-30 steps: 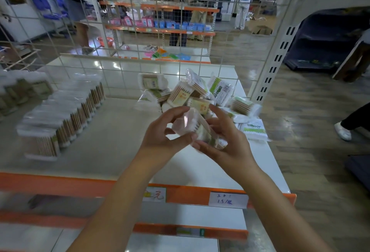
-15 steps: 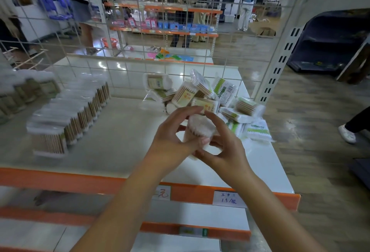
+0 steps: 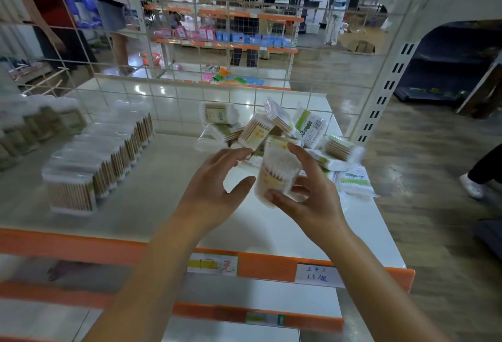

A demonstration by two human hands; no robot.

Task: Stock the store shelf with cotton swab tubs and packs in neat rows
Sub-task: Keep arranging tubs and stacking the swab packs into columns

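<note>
Held pack of cotton swabs (image 3: 277,172): centre of frame, slightly right, upright, above the white shelf (image 3: 271,227), clear of the surface. Right hand (image 3: 307,192) holds it: forefinger over the top edge, thumb under the lower edge, remaining fingers curled behind. Left hand (image 3: 214,181) just left of the pack, fingers spread and relaxed, thumb tip near or touching the pack's left side; contact cannot be confirmed. It grips nothing.

Loose heap of packs (image 3: 260,130) directly behind the hands, upper centre of frame, lying at mixed angles, some leaning on one another. More flat packs at the right edge of the shelf (image 3: 353,178), close to the drop-off. Finished row of tubs (image 3: 100,157) at left, running front to back, well apart from the held pack. Wire grid back panel (image 3: 190,92) behind everything.

Risks, as judged:
- The hold is end-to-end on soft film wrap. The pack could buckle or pivot out if the left hand does not support it.
- A dropped pack falls toward the orange front rail (image 3: 81,244) and may go over to the floor.
- A reach back into the heap could nudge the leaning packs; those at the right edge could slide off.
- Setting the pack down skewed would break the row line.
</note>
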